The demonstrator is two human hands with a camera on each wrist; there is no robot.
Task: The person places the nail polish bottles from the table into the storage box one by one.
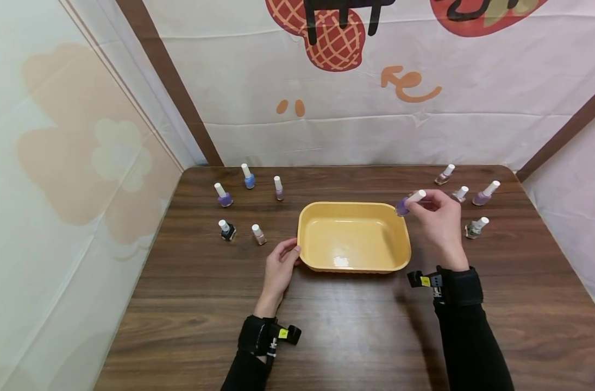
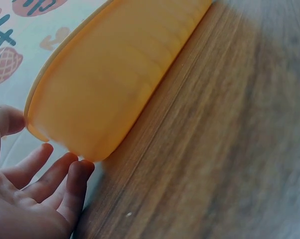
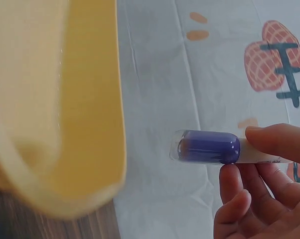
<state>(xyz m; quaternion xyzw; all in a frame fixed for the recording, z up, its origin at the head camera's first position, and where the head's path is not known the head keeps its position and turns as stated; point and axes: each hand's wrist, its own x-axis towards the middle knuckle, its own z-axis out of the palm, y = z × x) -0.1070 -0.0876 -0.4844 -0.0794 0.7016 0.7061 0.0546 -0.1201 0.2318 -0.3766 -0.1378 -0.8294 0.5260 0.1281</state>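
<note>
My left hand (image 1: 280, 267) holds the left end of a yellow rectangular tray (image 1: 354, 270). In the left wrist view, its thumb touches the rim and its bent fingers (image 2: 80, 174) lie against the outer wall of the tray (image 2: 110, 74). My right hand (image 1: 440, 225) pinches a purple nail polish bottle (image 1: 402, 207) by its white cap, above the tray's right rim. Seen from the right wrist, the bottle (image 3: 205, 147) lies sideways, its glass end toward the tray (image 3: 97, 99). The tray's inside holds nothing.
Left of the tray stand several white-capped bottles, among them a blue one (image 1: 249, 180), a purple one (image 1: 224, 199) and a black one (image 1: 227, 233). Several more, including a lilac one (image 1: 481, 199) and a glittery one (image 1: 473, 230), stand at the right. A printed cloth (image 1: 356, 141) hangs behind the table.
</note>
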